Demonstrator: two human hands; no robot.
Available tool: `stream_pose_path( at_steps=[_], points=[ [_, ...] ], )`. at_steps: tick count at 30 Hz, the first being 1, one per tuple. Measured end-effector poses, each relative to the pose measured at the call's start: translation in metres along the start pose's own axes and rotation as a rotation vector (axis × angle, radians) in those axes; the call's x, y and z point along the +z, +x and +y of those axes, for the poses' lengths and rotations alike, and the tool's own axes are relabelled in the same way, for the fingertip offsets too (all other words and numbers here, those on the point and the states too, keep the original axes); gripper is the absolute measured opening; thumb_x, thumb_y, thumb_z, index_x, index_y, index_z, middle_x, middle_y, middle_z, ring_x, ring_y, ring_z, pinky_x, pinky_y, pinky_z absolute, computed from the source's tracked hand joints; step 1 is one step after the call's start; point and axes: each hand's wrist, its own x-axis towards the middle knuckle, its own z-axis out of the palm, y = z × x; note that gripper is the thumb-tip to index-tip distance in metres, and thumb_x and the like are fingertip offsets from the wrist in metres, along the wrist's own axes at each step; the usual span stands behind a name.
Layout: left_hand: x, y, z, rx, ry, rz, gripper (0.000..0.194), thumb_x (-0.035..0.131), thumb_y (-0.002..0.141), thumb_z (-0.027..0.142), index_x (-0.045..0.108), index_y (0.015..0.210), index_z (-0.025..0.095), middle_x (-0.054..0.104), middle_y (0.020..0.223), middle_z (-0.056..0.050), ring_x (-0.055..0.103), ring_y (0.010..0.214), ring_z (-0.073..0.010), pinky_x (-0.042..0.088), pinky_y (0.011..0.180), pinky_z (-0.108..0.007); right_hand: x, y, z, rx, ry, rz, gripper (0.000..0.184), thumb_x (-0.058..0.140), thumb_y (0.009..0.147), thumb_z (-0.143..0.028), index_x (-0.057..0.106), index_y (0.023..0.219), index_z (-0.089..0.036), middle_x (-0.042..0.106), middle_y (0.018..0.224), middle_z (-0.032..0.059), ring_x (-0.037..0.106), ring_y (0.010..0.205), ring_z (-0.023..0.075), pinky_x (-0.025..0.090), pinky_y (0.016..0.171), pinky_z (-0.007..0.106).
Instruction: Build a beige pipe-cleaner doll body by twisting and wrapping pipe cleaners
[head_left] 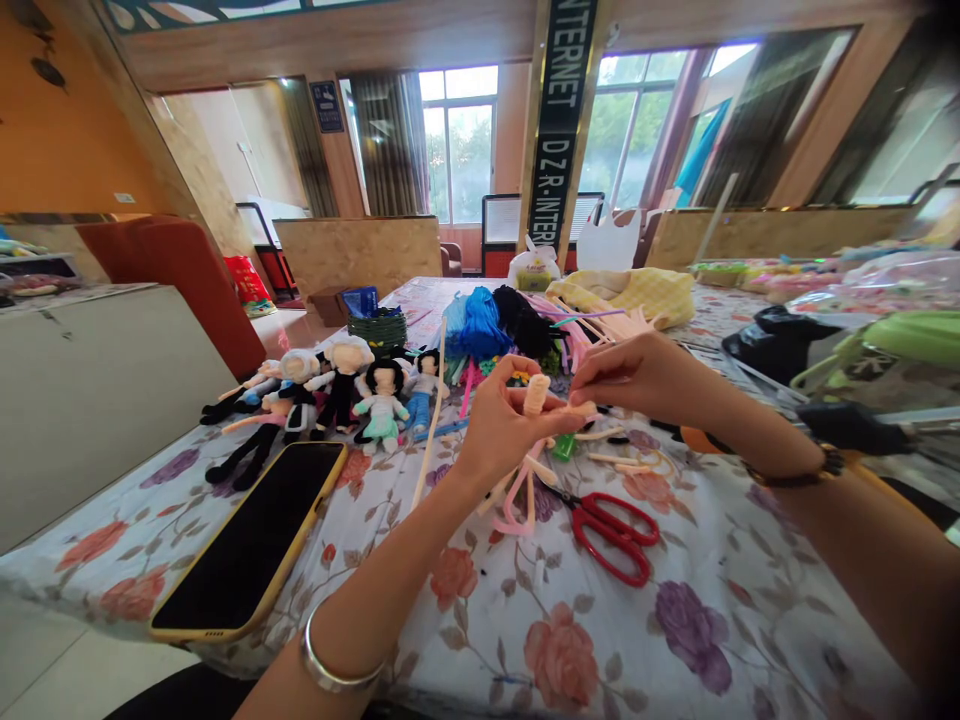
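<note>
A cream fuzzy pipe cleaner piece (536, 396), wound into a tight coil, stands up between the thumb and fingers of my left hand (495, 425). My right hand (641, 380) is closed in a pinch at the left fingertips, where a pale fuzzy end (581, 409) shows; whether it joins the coil I cannot tell. Below the hands, red-handled scissors (611, 530) lie on the flowered tablecloth (360, 590). Beside the blades is a looped pink pipe cleaner (517, 505) among cream strips. A small green object (564, 447) lies just under the fingers.
Several fuzzy dolls (382, 400) lie at left behind a yellow-cased phone (255, 540). Bundles of blue pipe cleaners (480, 322) and black ones (521, 320) are piled beyond the hands. A yellow cloth (630, 295) sits farther back, and a green bag (885, 350) stands at right.
</note>
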Motion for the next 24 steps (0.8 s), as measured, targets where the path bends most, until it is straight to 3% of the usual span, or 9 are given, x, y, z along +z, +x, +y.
stream_pose_path(
  at_steps=[5, 13, 24],
  points=[
    [-0.0001, -0.0007, 0.0045, 0.026, 0.041, 0.058, 0.047, 0.080, 0.057, 0.023, 0.041, 0.084, 0.021, 0.067, 0.064, 0.004, 0.060, 0.051, -0.0093, 0.049, 0.054, -0.020, 0.0029, 0.0010, -0.0016, 0.117, 0.101, -0.009, 0.017, 0.063, 0.073, -0.037, 0.069, 0.068, -0.023, 0.061, 0.057, -0.0021, 0.052, 0.051, 0.0116, 0.041, 0.045, 0.024],
    [-0.0012, 0.0007, 0.0051, 0.039, 0.038, 0.090, 0.052, 0.081, 0.054, 0.024, 0.043, 0.089, 0.022, 0.067, 0.070, 0.004, 0.062, 0.058, -0.0100, 0.050, 0.057, -0.020, 0.0053, 0.0038, 0.0075, 0.133, 0.222, 0.048, 0.020, 0.059, 0.077, -0.039, 0.067, 0.073, -0.021, 0.060, 0.060, -0.0004, 0.053, 0.053, 0.0123, 0.044, 0.048, 0.025],
    [-0.0014, 0.0020, 0.0033, 0.052, 0.014, 0.115, 0.049, 0.080, 0.057, 0.031, 0.041, 0.084, 0.021, 0.066, 0.067, 0.004, 0.062, 0.055, -0.0091, 0.048, 0.053, -0.018, 0.0087, 0.0023, -0.0005, 0.107, 0.186, 0.082, 0.017, 0.059, 0.077, -0.036, 0.066, 0.082, -0.021, 0.065, 0.070, 0.0011, 0.058, 0.062, 0.0143, 0.046, 0.053, 0.026]
  ],
)
